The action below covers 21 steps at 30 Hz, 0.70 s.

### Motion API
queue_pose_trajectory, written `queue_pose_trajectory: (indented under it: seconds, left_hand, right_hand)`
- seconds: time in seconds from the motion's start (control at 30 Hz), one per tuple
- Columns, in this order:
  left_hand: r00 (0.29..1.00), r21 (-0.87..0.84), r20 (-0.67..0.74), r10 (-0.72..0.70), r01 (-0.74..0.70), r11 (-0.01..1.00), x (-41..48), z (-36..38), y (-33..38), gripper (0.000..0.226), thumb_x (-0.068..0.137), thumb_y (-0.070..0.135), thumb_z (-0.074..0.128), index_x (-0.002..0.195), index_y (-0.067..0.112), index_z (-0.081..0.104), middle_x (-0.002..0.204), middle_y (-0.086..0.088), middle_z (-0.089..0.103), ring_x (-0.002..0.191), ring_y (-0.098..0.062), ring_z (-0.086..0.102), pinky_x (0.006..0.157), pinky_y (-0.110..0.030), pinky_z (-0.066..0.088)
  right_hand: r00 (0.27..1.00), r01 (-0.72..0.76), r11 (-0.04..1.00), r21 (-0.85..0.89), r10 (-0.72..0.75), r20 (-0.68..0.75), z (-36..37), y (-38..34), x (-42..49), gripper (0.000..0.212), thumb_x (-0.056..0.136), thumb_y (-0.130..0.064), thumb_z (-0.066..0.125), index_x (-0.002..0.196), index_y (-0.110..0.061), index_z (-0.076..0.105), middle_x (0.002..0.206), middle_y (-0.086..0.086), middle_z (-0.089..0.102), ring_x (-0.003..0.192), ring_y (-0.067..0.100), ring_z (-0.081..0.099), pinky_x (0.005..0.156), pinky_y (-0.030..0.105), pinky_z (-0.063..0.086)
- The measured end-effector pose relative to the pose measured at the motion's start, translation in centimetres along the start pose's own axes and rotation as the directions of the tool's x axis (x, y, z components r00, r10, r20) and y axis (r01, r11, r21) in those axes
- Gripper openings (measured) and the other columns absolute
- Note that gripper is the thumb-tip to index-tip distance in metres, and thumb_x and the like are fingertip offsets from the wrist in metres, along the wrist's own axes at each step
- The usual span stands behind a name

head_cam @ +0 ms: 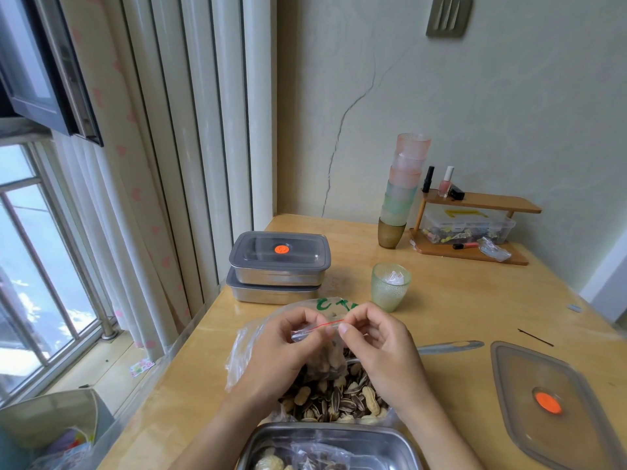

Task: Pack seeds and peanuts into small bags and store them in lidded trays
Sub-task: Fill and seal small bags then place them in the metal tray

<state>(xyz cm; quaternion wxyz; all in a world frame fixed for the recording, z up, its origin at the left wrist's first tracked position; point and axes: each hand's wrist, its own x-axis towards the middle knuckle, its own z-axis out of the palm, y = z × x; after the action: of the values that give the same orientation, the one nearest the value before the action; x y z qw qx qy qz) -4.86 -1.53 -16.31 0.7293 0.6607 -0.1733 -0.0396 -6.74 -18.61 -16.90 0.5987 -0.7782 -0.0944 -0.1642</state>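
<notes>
The small zip bag (326, 362) hangs between your hands just above the big open bag of sunflower seeds and peanuts (339, 400), already filled with both. Your left hand (281, 349) and right hand (378, 349) each pinch its red-lined zip strip with thumb and fingertips curled close, so sealing looks like the step in hand. The open steel tray (390, 442) nearest you holds at least one packed bag (305, 460), and its grey lid (522, 374) lies off to your right. At the back of the table (475, 300), two lidded trays (278, 266) stand stacked and closed; what they hold cannot be seen. With plenty of loose seeds left, more bagging likely remains, and this tray awaits its lid.
</notes>
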Motion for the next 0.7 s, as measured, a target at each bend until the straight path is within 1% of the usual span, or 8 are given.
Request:
queue_pose_trajectory:
  seconds: [0.1,0.2,0.27,0.33,0.47,0.6,0.7]
  left_hand:
    - [1.0,-0.012,0.012,0.013,-0.013,1.0,-0.02,-0.02,0.03,0.014,0.097,0.008,0.066,0.092,-0.004,0.064,0.07,-0.018,0.069,0.063,-0.022,0.062,0.061,-0.026,0.053]
    - [1.0,0.001,0.01,0.028,-0.028,1.0,0.02,-0.13,-0.02,0.011,0.096,0.01,0.068,0.092,-0.001,0.067,0.078,-0.023,0.07,0.068,-0.025,0.065,0.065,-0.029,0.055]
    - [0.999,0.013,0.011,0.037,-0.038,0.999,0.08,-0.13,-0.1,0.008,0.095,0.01,0.069,0.091,0.003,0.07,0.084,-0.022,0.071,0.073,-0.024,0.066,0.068,-0.029,0.056]
    - [0.999,0.005,0.016,0.038,-0.038,0.999,0.12,-0.15,-0.18,0.008,0.095,0.008,0.069,0.088,0.005,0.071,0.081,-0.018,0.072,0.072,-0.023,0.065,0.067,-0.027,0.055]
    - [0.999,-0.01,0.029,0.041,-0.041,0.999,0.15,-0.35,-0.35,0.009,0.095,0.005,0.068,0.087,0.002,0.068,0.076,-0.012,0.069,0.069,-0.022,0.063,0.064,-0.025,0.054]
    - [0.997,0.03,0.017,0.079,-0.08,0.996,0.15,-0.37,-0.25,0.01,0.094,0.003,0.069,0.083,0.002,0.07,0.077,-0.006,0.07,0.071,-0.014,0.064,0.066,-0.021,0.052]
    - [0.997,0.033,0.013,0.078,-0.078,0.996,0.16,-0.35,-0.34,0.011,0.093,0.002,0.069,0.082,0.004,0.07,0.077,-0.007,0.07,0.071,-0.015,0.065,0.066,-0.022,0.053]
  right_hand:
    - [0.998,0.058,0.998,-0.032,-0.058,0.002,0.14,0.07,-0.04,0.014,0.092,-0.017,0.068,0.081,-0.024,0.063,0.077,0.001,0.067,0.073,0.019,0.064,0.071,0.035,0.054]
    - [0.996,0.085,0.995,-0.059,-0.085,0.003,0.12,0.02,-0.09,0.018,0.093,-0.013,0.069,0.08,-0.023,0.062,0.075,-0.001,0.065,0.069,0.016,0.062,0.068,0.031,0.052]
    - [0.995,0.097,0.993,-0.07,-0.097,0.005,0.1,-0.08,-0.08,0.018,0.092,-0.014,0.069,0.079,-0.023,0.062,0.074,0.0,0.065,0.068,0.017,0.062,0.067,0.034,0.053]
    - [0.994,0.107,0.992,-0.069,-0.107,0.015,0.14,-0.27,-0.09,0.019,0.093,-0.012,0.07,0.079,-0.023,0.062,0.074,0.001,0.066,0.068,0.019,0.063,0.068,0.037,0.053]
    - [0.993,0.113,0.991,-0.065,-0.112,0.024,0.22,-0.52,-0.18,0.013,0.091,-0.019,0.068,0.079,-0.022,0.063,0.075,0.001,0.065,0.069,0.021,0.063,0.069,0.039,0.054]
    - [0.994,0.11,0.991,-0.07,-0.108,0.029,0.16,-0.53,-0.18,0.012,0.091,-0.021,0.067,0.079,-0.022,0.063,0.074,0.001,0.065,0.069,0.021,0.062,0.069,0.039,0.052]
    - [0.991,0.131,0.985,-0.114,-0.13,0.02,0.16,-0.5,-0.15,0.013,0.091,-0.02,0.067,0.079,-0.023,0.062,0.073,-0.001,0.064,0.067,0.02,0.061,0.066,0.041,0.053]
